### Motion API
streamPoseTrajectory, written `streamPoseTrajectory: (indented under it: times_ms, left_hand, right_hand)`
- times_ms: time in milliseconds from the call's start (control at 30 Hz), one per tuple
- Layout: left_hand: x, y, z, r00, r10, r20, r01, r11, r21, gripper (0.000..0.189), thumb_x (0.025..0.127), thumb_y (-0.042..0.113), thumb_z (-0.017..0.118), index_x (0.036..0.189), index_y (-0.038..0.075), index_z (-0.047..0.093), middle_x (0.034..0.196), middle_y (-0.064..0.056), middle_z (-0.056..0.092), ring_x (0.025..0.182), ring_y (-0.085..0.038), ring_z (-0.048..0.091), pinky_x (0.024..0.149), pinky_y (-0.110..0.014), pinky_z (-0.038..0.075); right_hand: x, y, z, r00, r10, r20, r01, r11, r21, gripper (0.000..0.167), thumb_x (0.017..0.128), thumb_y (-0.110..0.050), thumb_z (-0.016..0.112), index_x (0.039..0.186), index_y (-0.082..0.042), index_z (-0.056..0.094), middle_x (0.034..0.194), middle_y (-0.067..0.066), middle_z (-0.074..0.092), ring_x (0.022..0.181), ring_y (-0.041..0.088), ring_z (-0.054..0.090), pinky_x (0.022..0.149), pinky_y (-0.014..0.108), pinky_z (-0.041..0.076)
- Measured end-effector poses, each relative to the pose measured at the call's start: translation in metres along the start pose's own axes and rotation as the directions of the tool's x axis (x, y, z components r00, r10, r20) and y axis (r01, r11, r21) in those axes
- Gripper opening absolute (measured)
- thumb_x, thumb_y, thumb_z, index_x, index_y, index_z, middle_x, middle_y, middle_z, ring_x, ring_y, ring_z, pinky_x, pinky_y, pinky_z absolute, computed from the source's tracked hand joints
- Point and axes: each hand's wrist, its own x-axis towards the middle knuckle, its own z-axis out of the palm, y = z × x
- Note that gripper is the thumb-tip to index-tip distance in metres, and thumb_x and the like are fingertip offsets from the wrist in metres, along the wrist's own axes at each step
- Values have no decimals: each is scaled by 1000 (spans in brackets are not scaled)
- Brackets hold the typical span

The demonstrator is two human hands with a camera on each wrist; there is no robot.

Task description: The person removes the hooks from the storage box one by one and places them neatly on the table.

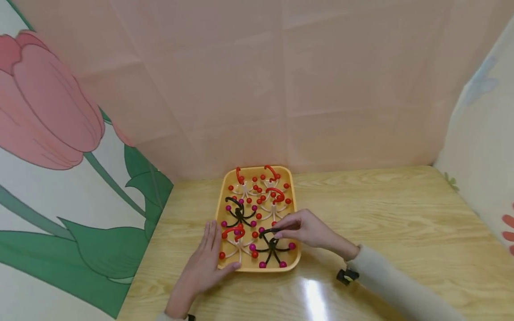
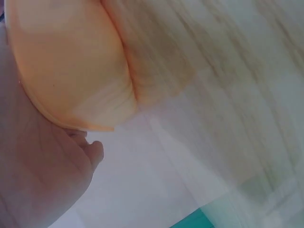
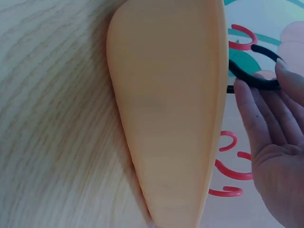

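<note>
A shallow yellow-orange tray (image 1: pixel 298 249) holds several spider-like toys with ball-tipped legs and curved hooks on top. My right hand (image 1: pixel 303 229) pinches the black hook of the front-right black toy (image 1: pixel 272 244), whose legs end in magenta balls; the right wrist view shows this black hook (image 3: pixel 256 83) between thumb and fingers. My left hand (image 1: pixel 205 263) rests along the tray's front-left side, fingers straight, thumb over the front rim. Beside it lies a white toy (image 1: pixel 239 245) with a red hook. Another black toy (image 1: pixel 239 214) lies behind that, among further white ones with red balls.
The tray stands on a wood-grain table (image 1: pixel 361 209), close to a pink cloth backdrop (image 1: pixel 321 89). A panel with a printed tulip (image 1: pixel 56 98) borders the left side. On the right stands a pale panel (image 1: pixel 486 147).
</note>
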Motion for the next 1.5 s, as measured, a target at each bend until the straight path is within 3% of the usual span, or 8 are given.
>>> streamPoseTrajectory:
  times_ms: [133,233,567,933,1100,1233,1367,1500]
  left_hand:
    - [0,1,-1,1000,-10,0,10,1000,10,118,91,83,52,170,10,5,178,-9,-9,167,-33,-2,134,-53,17]
    - [0,2,-2,1000,-13,-5,13,1000,18,118,91,84,52,170,10,6,178,-9,-7,167,-33,1,134,-52,16]
    - [-1,3,-2,1000,10,-22,-9,999,37,117,91,82,52,170,9,6,177,-9,-7,167,-32,5,134,-50,16]
    - [0,3,-1,1000,3,-25,-2,999,50,118,91,84,51,170,9,6,177,-8,-7,167,-27,-2,134,-48,15]
    - [0,2,1,999,9,-34,-7,998,57,117,91,84,51,170,9,7,178,-9,-6,167,-30,3,134,-48,17]
    - [1,2,2,999,23,-45,-21,998,58,116,91,83,51,170,10,7,178,-9,-6,167,-31,5,134,-48,18]
    - [1,3,1,999,23,-47,-20,999,50,116,91,82,52,170,10,7,177,-8,-8,167,-29,1,134,-47,17]
    - [0,3,0,999,16,-44,-14,999,48,116,92,82,53,170,10,6,177,-8,-9,167,-27,-1,134,-47,17]
  right_hand:
    - [-1,0,2,999,-19,-33,19,1000,-14,19,94,-20,80,107,-7,83,102,6,84,71,10,74,60,22,57]
    - [-1,0,3,998,-41,-47,40,999,-18,18,93,-20,81,105,-7,84,99,7,84,64,12,70,54,17,49]
    - [-1,-2,0,996,-28,-88,28,1000,4,17,92,-19,82,106,-9,84,100,8,84,77,6,76,56,16,50]
    - [1,-18,-6,988,-89,-125,88,996,-11,20,91,-17,82,106,-3,83,98,8,83,68,6,73,52,17,47]
    - [-1,-25,-15,986,-80,-149,83,996,15,20,91,-16,83,105,-3,83,100,9,83,70,8,75,52,17,48]
    - [-5,-28,-27,981,-102,-166,106,994,13,19,93,-15,81,108,-4,83,102,9,83,79,9,79,59,20,56]
    - [-12,-33,-41,976,-106,-191,108,994,4,18,96,-14,77,111,-6,83,103,7,83,83,9,79,61,21,55]
    - [-19,-39,-57,970,-102,-222,106,994,4,20,97,-12,76,114,-7,82,105,8,83,90,10,80,71,22,62]
